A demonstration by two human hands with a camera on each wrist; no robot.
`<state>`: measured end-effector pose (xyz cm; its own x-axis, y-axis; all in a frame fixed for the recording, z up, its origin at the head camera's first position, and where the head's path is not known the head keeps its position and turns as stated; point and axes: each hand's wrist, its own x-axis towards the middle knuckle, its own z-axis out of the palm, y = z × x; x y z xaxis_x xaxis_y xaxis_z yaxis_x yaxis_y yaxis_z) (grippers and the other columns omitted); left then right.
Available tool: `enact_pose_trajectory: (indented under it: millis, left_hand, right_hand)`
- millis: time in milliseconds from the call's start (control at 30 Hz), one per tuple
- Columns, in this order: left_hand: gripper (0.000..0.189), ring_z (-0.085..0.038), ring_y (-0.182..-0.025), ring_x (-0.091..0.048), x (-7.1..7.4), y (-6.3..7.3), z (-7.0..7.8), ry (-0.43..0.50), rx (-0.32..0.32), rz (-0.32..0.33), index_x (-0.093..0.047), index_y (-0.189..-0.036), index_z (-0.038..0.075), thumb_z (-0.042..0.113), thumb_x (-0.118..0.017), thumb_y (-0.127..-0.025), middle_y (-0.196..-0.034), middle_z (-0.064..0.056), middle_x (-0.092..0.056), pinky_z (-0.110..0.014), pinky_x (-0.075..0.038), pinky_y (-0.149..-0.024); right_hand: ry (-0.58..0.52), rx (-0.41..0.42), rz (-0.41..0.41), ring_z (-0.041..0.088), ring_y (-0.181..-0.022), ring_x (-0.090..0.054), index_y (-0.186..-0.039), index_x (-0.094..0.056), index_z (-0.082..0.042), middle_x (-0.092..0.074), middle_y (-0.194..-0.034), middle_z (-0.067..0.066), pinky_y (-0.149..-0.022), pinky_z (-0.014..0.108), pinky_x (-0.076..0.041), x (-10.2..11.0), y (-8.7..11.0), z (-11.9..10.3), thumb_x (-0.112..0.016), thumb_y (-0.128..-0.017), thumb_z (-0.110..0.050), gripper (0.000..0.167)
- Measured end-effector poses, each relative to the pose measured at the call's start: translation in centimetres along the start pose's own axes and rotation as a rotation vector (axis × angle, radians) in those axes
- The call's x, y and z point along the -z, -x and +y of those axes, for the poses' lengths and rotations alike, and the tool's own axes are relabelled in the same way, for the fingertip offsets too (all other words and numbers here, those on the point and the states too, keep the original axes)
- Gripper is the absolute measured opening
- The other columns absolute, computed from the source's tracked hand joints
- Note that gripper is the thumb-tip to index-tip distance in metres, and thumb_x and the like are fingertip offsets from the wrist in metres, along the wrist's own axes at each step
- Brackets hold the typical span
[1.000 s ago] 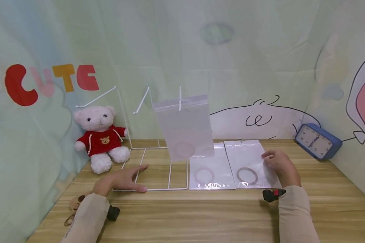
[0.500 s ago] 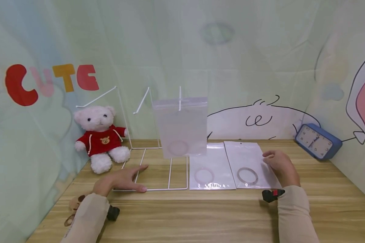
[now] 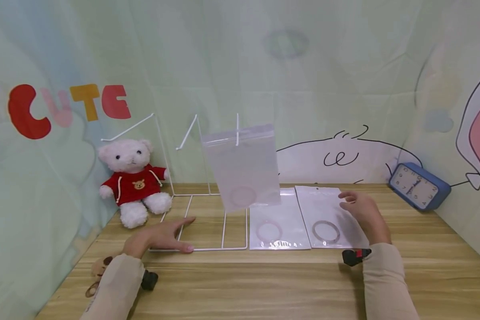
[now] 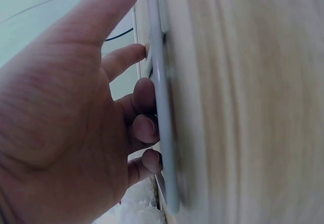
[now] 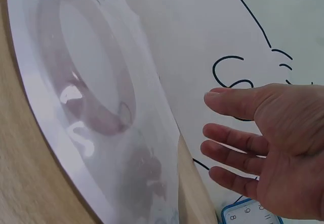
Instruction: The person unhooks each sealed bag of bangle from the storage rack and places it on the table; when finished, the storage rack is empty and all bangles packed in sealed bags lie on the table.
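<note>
A white wire display rack (image 3: 234,249) stands on the table with its hooks at the back. My left hand (image 3: 164,234) rests spread on the left of its base, thumb along the front bar, fingertips close to the bar (image 4: 164,112) in the left wrist view. A clear zip bag (image 3: 244,169) with a pale bracelet inside hangs tilted from the right hook. Flat on the table lie a bag with a pink bracelet (image 3: 270,242) and a bag with a brownish bracelet (image 3: 326,244). My right hand (image 3: 362,211), fingers loosely bent and holding nothing, hovers at the latter's right edge.
A white teddy bear (image 3: 138,184) in a red hoodie sits left of the rack. At the right stands a blue clock (image 3: 420,184). A small brown plush (image 3: 100,266) is by my left sleeve. Printed cloth hangs behind the table.
The hanging bag swung left, then back right. My right hand has shifted slightly left and up beside the right bag. My left hand has stayed on the rack's base.
</note>
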<state>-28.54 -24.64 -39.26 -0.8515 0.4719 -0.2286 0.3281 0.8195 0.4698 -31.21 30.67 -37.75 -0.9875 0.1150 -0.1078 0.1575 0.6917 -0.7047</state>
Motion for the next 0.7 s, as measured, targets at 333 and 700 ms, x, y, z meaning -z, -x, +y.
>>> enact_pose_trajectory:
  millis: [333, 700]
  left_hand:
    - [0.097, -0.047, -0.138, -0.038, 0.0, 0.0, 0.0, 0.010, -0.008, 0.003, -0.033, -0.156, 0.008, 0.055, -0.076, -0.082, -0.151, -0.026, -0.040, -0.064, -0.032, -0.108]
    - [0.097, -0.048, -0.137, -0.038, -0.1, -0.1, -0.2, 0.004, -0.014, 0.006, -0.033, -0.156, 0.008, 0.054, -0.076, -0.083, -0.151, -0.026, -0.040, -0.065, -0.032, -0.108]
  right_hand:
    - [0.140, 0.291, 0.086, 0.050, -0.126, -0.045, -0.130, -0.061, 0.000, -0.053, -0.136, 0.031, -0.101, 0.063, -0.041, -1.1, -0.3, -1.6, -0.065, -0.097, -0.014, 0.036]
    - [0.126, 0.420, 0.119, 0.044, -0.125, -0.049, -0.130, -0.061, -0.003, -0.058, -0.132, 0.024, -0.099, 0.061, -0.044, -1.7, 0.1, -3.8, -0.066, -0.097, -0.014, 0.035]
